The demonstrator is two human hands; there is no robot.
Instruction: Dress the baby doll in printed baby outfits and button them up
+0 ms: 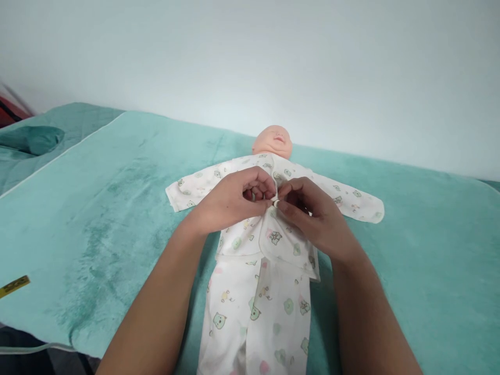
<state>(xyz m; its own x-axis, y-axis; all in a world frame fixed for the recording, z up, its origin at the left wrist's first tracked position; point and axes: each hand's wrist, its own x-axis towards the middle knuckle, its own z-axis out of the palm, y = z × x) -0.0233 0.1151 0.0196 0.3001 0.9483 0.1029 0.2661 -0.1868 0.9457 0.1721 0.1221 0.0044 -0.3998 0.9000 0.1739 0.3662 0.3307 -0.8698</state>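
Note:
A baby doll [274,140] lies on its back, dressed in a white printed baby jacket [238,239] and matching trousers [273,317]. Over the doll's chest, my left hand [246,195] pinches the jacket's front edge between thumb and fingers. My right hand [312,211] meets it there, its thumb and fingertips closed on the other side of the opening. A small pale fastener [275,203] shows between the two thumbs; whether it is done up I cannot tell. Below the hands, the jacket's rounded front flap overlaps. Both sleeves stretch out sideways.
A teal plush blanket [117,219] spreads under the doll, with a white wall [250,62] behind it. A yellow label [14,286] lies at the left edge. Farther left is more teal padded fabric [74,122] with a fold.

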